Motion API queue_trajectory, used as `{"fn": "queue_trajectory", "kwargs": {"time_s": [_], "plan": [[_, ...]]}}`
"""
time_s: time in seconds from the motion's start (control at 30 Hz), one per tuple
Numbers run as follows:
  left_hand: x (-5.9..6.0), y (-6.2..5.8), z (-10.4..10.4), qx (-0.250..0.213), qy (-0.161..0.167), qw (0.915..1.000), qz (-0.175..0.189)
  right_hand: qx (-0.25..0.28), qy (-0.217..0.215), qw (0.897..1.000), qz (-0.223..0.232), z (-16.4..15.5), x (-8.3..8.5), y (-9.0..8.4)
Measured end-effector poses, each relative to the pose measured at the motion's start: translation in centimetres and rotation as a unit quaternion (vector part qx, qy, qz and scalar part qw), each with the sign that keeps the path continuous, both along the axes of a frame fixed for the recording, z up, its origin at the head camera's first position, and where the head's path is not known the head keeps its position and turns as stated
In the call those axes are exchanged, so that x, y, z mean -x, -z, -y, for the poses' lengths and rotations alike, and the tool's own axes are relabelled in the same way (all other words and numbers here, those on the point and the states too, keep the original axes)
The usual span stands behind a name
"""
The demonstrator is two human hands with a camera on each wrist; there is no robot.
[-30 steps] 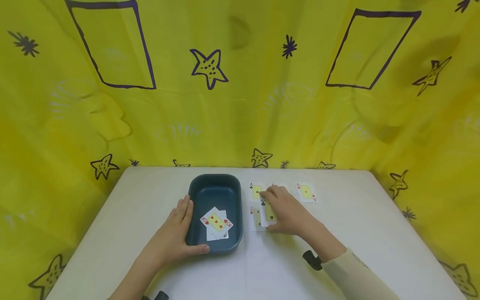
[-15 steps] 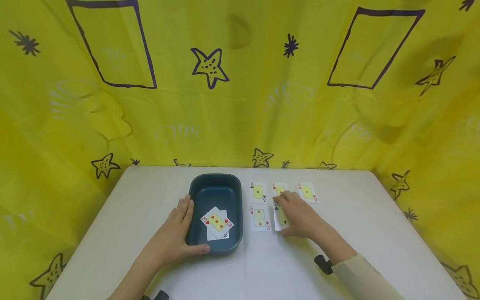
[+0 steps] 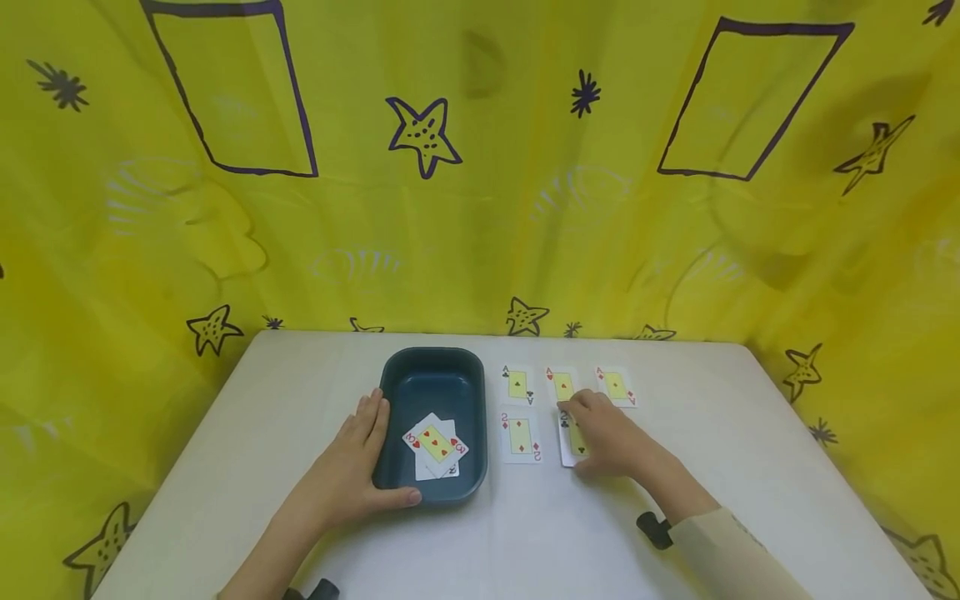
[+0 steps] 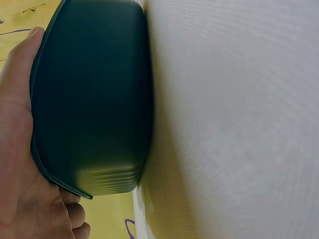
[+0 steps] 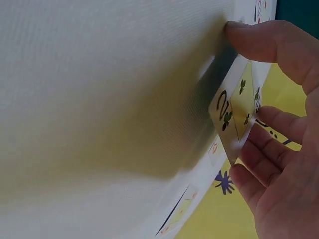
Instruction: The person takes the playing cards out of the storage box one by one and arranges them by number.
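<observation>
My right hand (image 3: 613, 437) holds a two of clubs playing card (image 3: 576, 439) by its edges, close over the table. In the right wrist view the card (image 5: 237, 109) is tilted, with the fingertips (image 5: 279, 122) along one side and the thumb near the table. Straight fingers of my left hand (image 3: 352, 468) rest along the left rim of a dark teal tray (image 3: 433, 367), its thumb along the near rim. Inside the tray lies a three of hearts (image 3: 435, 443) on top of other cards. A two of diamonds (image 3: 521, 437) lies between tray and right hand.
Behind, in a row, lie an ace of clubs (image 3: 517, 385), an ace of hearts (image 3: 562, 384) and an ace of diamonds (image 3: 616, 386). A yellow curtain (image 3: 480, 225) with drawn stars hangs behind the white table (image 3: 480, 550).
My right hand has carried the two of clubs rightward, away from over the two of diamonds and down towards the table, below the ace of hearts. My left hand stays at the tray.
</observation>
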State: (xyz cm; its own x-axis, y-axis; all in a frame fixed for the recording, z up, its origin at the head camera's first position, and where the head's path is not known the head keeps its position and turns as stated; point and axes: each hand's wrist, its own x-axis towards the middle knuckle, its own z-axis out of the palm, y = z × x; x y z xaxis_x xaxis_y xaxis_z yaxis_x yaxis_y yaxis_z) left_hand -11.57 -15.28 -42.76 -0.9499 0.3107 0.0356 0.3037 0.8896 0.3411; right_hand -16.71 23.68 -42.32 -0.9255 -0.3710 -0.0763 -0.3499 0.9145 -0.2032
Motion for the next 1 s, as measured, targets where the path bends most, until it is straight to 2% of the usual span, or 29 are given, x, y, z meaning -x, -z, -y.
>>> {"fn": "queue_trajectory", "kwargs": {"time_s": [0.23, 0.6, 0.7, 0.9, 1.0], "plan": [[0.1, 0.0, 0.0, -0.001, -0.001, 1.0000, 0.002, 0.000, 0.000, 1.000, 0.013, 0.2, -0.2, -0.2], [0.2, 0.0, -0.1, -0.004, 0.002, 1.0000, 0.003, 0.061, -0.043, 0.997, -0.023, 3.4, -0.5, -2.7], [0.2, 0.0, -0.1, -0.004, 0.001, 1.0000, 0.002, 0.075, -0.061, 0.995, -0.030, 5.0, -0.4, -3.4], [0.2, 0.1, 0.1, -0.001, 0.000, 1.0000, 0.001, 0.114, -0.130, 0.984, -0.035, 8.6, 0.0, -5.0], [0.2, 0.1, 0.1, 0.001, 0.005, 1.0000, -0.003, 0.105, -0.171, 0.979, -0.031, 10.5, 0.3, -5.5]]}}
